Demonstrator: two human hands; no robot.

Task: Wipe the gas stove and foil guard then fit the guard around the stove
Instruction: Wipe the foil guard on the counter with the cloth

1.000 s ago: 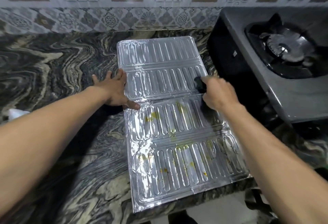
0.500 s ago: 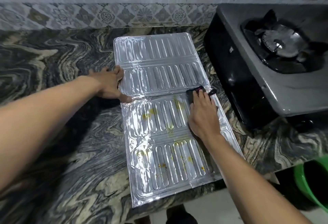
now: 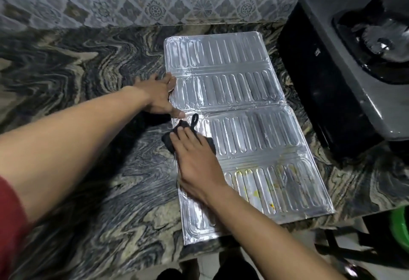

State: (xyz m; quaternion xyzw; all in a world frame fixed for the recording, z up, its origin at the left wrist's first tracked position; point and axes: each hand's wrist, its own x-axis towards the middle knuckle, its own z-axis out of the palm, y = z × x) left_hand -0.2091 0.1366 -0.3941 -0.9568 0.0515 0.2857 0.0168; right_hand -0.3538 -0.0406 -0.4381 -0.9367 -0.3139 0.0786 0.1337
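Your right hand (image 3: 194,157) lies flat, palm pressing the black cloth (image 3: 170,141) on the foil guard (image 3: 243,107) — left hand (image 3: 158,95) open, pinning its edge. Sweep right toward yellow stains (image 3: 256,193) — press lightly.

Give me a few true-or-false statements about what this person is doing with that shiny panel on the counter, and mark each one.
1. The foil guard lies flat on the marbled counter. True.
2. The right hand presses a white sponge on the guard. False: it presses a dark cloth.
3. The left hand rests at the guard's left edge. True.
4. The guard already stands around the gas stove. False: it lies unfolded to the stove's left.
5. Yellowish stains show on the nearest panel. True.
6. A pot sits on the burner. False: the burner is bare.
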